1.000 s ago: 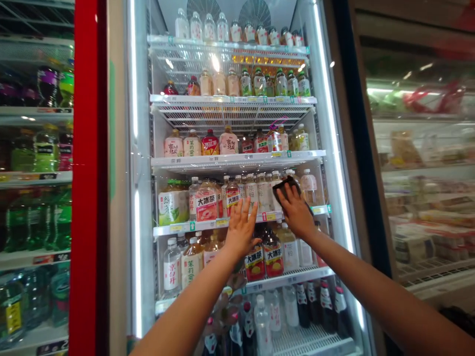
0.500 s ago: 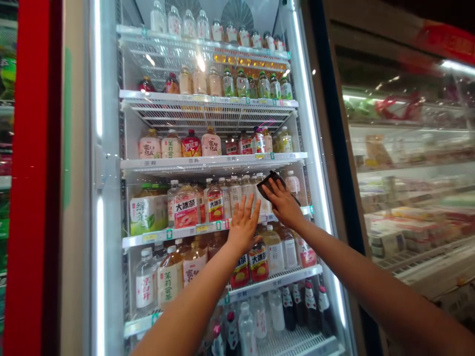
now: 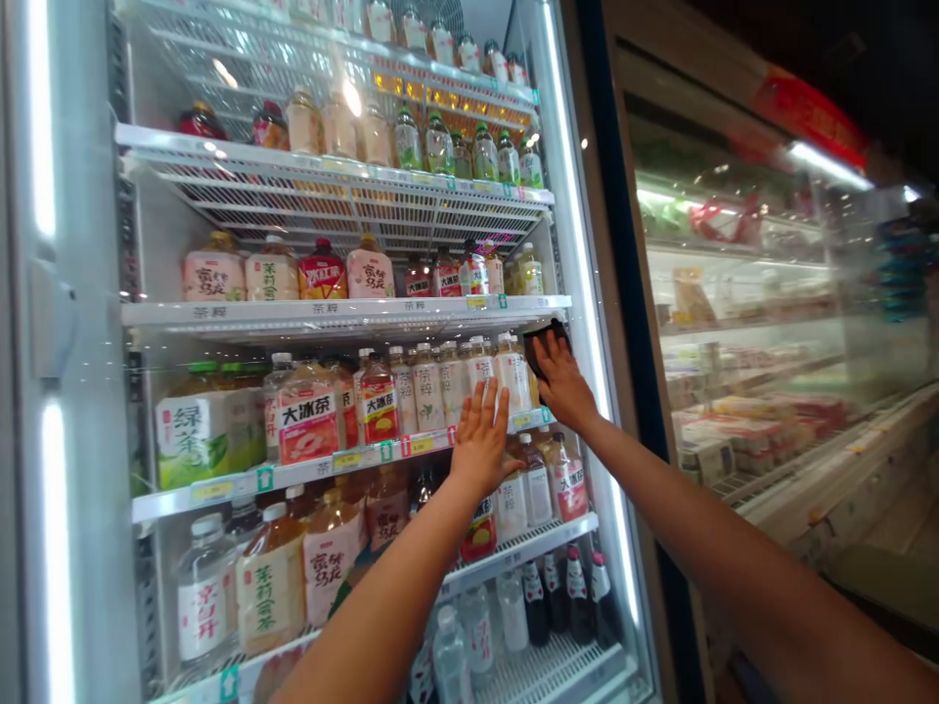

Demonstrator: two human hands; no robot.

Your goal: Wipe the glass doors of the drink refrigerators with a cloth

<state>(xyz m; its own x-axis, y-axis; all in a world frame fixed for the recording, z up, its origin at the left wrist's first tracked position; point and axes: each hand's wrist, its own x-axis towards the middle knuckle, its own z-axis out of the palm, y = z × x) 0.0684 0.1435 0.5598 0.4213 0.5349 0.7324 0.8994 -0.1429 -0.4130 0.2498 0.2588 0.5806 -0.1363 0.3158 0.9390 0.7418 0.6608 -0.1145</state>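
A tall glass-fronted drinks cooler fills the view, its shelves lined with bottles. My left hand (image 3: 480, 445) lies flat against the glass with fingers spread, in front of the middle shelf's right half, holding nothing. To its right and slightly higher, my right hand (image 3: 564, 386) presses a black cloth (image 3: 538, 354) to the glass near the door's right edge. Its fingers lie stretched over the cloth, which shows at the left and above the fingertips. Behind the glass stand white-labelled tea bottles (image 3: 426, 386) and a large red-labelled bottle (image 3: 308, 411).
A bright light strip (image 3: 583, 274) runs down the cooler's right side. On the left is the door frame with a white fitting (image 3: 55, 318). Further right stands another chilled display case (image 3: 748, 391) with packaged goods, blurred.
My right hand has slid the black cloth rightward across the glass, toward the door's right edge. My left hand stays on about the same spot. The view has turned right and come closer.
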